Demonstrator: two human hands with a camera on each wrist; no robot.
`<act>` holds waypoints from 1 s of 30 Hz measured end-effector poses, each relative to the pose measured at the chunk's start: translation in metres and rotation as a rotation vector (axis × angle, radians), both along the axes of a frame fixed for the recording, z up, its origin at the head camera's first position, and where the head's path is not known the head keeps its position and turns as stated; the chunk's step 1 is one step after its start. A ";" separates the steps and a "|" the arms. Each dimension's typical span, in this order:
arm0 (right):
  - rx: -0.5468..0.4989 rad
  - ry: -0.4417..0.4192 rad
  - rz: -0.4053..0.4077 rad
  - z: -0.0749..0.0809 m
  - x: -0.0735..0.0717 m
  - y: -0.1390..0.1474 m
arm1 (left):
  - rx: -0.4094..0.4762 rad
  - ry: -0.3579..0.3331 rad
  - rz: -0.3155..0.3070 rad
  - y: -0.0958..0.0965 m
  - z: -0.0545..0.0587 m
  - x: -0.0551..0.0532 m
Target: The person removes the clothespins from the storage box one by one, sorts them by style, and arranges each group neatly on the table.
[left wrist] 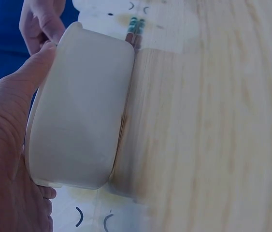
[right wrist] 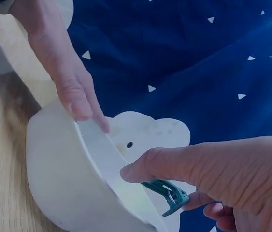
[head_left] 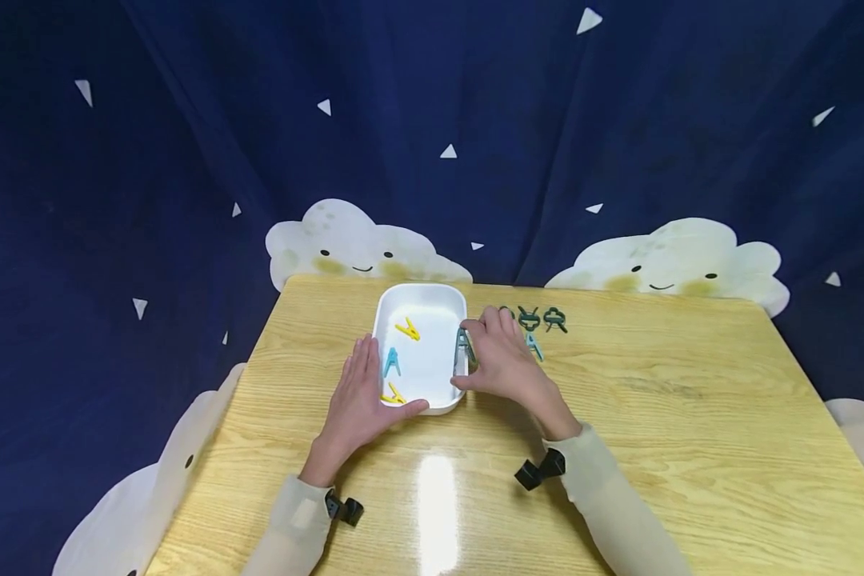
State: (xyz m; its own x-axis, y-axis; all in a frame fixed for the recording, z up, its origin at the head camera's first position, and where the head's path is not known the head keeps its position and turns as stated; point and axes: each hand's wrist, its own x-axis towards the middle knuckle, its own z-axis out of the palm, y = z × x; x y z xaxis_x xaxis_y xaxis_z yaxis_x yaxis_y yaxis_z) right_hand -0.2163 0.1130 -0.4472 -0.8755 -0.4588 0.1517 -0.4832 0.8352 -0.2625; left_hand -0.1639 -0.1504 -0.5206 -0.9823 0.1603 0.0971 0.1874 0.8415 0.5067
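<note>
My left hand [head_left: 356,392] lies against the white plastic tray [head_left: 432,352] at its near left corner, fingers straight along the side and thumb stretched over the near rim. In the left wrist view the tray wall [left wrist: 80,111] fills the space beside that hand. Over the tray's right rim, my right hand [head_left: 504,360] pinches a dark green clothespin [head_left: 464,342] between thumb and fingers; it also shows in the right wrist view, the clothespin [right wrist: 169,195] partly behind the thumb. Inside the tray lie a blue clothespin [head_left: 392,362] and two yellow ones, the upper yellow clothespin [head_left: 408,329] opposite the right hand.
Right of the tray, a light blue clothespin [head_left: 535,347] lies on the wooden table [head_left: 655,416]. Dark green cloud-shaped clips [head_left: 554,318] stand in a row behind it, one partly hidden by my right hand. A dark blue curtain [head_left: 403,120] hangs behind the table.
</note>
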 end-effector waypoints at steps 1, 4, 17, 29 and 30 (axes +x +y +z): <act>-0.011 0.000 -0.004 0.000 0.001 0.003 | 0.002 0.001 0.000 0.001 0.000 0.000; -0.049 -0.002 -0.017 -0.001 0.002 0.010 | 0.005 0.016 -0.005 0.002 0.000 0.000; -0.112 -0.053 -0.078 -0.006 0.002 0.037 | 0.005 -0.007 0.001 -0.001 -0.002 0.000; -0.121 -0.097 -0.155 -0.017 -0.006 0.086 | 0.030 -0.003 0.009 0.000 -0.004 0.000; -0.122 -0.104 -0.162 -0.018 -0.006 0.091 | 0.034 0.005 0.007 0.000 -0.005 0.000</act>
State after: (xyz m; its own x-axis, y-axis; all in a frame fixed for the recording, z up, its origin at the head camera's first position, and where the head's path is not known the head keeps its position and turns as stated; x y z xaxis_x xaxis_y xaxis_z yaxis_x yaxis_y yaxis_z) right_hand -0.2223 0.2037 -0.4654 -0.9499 -0.2949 0.1031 -0.3108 0.8585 -0.4079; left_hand -0.1639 -0.1505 -0.5253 -0.9829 0.1498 0.1074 0.1841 0.8254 0.5337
